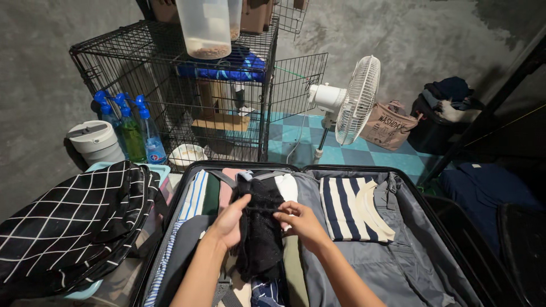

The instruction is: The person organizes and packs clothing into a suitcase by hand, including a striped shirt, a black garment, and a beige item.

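Head view looks down into an open suitcase (pixel 170 216) lying flat on the floor in the lower middle of the frame, lid side to the right. At its centre a black garment (pixel 260 227), rolled into a long bundle, stands lengthwise over the packed clothes; both hands pinch it near its upper end, seemingly to keep the roll tight. Left hand (pixel 231 220) wraps its fingers and thumb around the roll's left side, closed on the fabric. Right hand (pixel 302 222) holds the right edge with bent fingertips, partly closed, gripping a fold or a thin cord; which one is too small to tell. Beneath and beside the roll, the left half of the suitcase holds folded pieces packed side by side under a grey strap: a blue-striped one, a green one, a pink one and a white one. The right half, lined in grey, holds a navy-and-cream striped top (pixel 348 207), folded flat. At lower left a black bag with a white grid pattern (pixel 74 222) rests just beside the suitcase. Behind, upper left, stands a wire cage (pixel 170 85) with blue-capped spray bottles (pixel 132 128) beside it, and a white fan (pixel 350 99) near the upper middle.
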